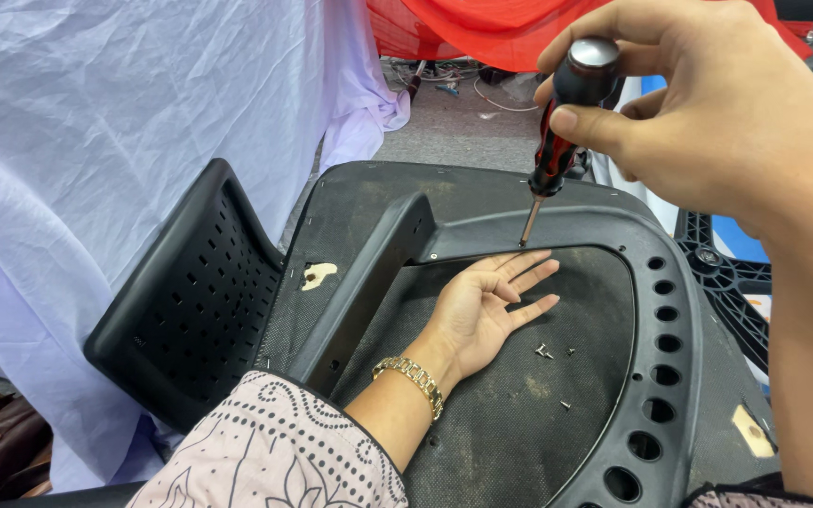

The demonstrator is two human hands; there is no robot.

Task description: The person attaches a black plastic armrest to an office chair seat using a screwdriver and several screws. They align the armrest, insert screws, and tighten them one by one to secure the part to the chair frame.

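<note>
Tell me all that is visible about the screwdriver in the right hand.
The screwdriver has a black and red handle, apparently plastic or rubber, with a shiny rounded silver cap on top and a thin metal shaft. It stands nearly upright, leaning slightly. The right hand grips the handle from above, thumb across it. The tip meets the black plastic frame of the upturned chair seat, just above the left hand's fingertips.

Right hand (708,113): wrapped round black-and-red screwdriver (565,118), tip set on black plastic frame (557,224)
Left hand (486,306): palm up, flat on dark fabric underside (491,433) inside frame
Wrist: gold bracelet (413,379)
Loose screws (546,353): just beside left fingers
Left of frame: perforated black panel (195,301), pale cloth (96,141) behind
</note>
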